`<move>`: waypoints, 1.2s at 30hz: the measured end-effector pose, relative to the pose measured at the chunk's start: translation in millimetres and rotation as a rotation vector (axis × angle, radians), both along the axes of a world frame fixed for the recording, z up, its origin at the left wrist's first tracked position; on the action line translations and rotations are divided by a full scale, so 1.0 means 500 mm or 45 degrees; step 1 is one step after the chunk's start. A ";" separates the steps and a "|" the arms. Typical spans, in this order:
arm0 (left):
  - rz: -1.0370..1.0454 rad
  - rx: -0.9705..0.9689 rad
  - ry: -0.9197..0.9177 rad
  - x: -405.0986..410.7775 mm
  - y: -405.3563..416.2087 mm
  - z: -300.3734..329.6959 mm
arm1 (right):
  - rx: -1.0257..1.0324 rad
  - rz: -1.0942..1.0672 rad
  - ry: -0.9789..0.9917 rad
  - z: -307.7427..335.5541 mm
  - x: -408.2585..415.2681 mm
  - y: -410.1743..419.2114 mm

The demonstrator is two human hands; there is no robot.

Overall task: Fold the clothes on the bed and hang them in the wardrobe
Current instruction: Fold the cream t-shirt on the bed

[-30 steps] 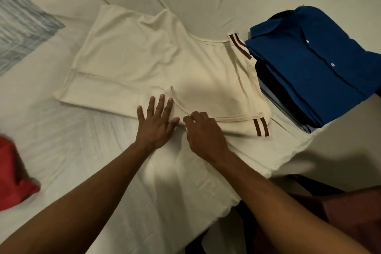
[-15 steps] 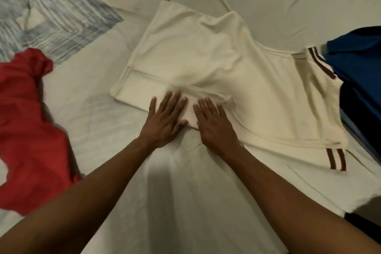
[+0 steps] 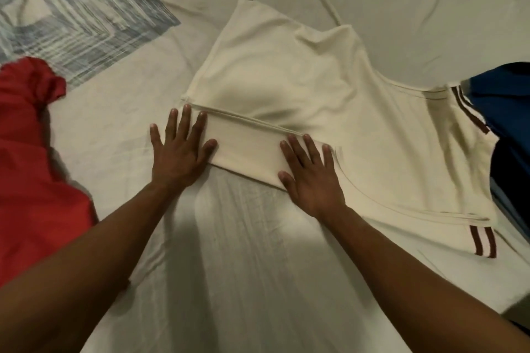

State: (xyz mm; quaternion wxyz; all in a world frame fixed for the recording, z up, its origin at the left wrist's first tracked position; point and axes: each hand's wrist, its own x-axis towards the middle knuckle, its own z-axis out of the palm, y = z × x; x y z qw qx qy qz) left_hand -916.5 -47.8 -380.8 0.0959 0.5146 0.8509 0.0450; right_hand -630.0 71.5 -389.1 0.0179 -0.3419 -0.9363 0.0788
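A: Where does the cream T-shirt (image 3: pixel 301 89) lie?

B: Spread on the bed sheet (image 3: pixel 243 266), filling the middle of the view and running out toward three o'clock. Its near edge is turned up into a flat folded band, and two sleeve cuffs with dark red stripes show, one at about two o'clock and one at about four o'clock.

A: And the person's hands?

B: The left hand (image 3: pixel 179 149) lies flat at the band's nine o'clock end, fingers straight and spread. Its little finger and heel rest on the sheet; the other fingers reach onto the cloth. The right hand (image 3: pixel 311 173) is flat too, fingers straight and slightly apart, pressing the band's three o'clock end. Neither hand grips or pinches anything; both palms face down.

A: How far apart are they?

B: Well apart, with a stretch of the folded band bare between them.

A: What else is on the bed?

B: A crumpled red garment (image 3: pixel 34 169) at nine o'clock, clear of the T-shirt. A blue garment (image 3: pixel 504 106) at three o'clock, just beside the upper striped cuff, with darker cloth beneath it. A blue-and-white patterned cloth (image 3: pixel 71 8) lies at ten o'clock.
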 end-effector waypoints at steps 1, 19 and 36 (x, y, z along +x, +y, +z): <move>-0.004 -0.004 -0.008 -0.001 0.001 0.001 | -0.010 -0.001 0.005 0.000 0.001 0.000; -0.432 0.062 0.125 0.092 0.267 0.101 | 0.149 -0.441 0.333 0.079 -0.058 0.290; 0.006 -0.101 -0.030 0.005 0.642 0.054 | -0.717 -0.610 0.525 0.117 -0.118 0.669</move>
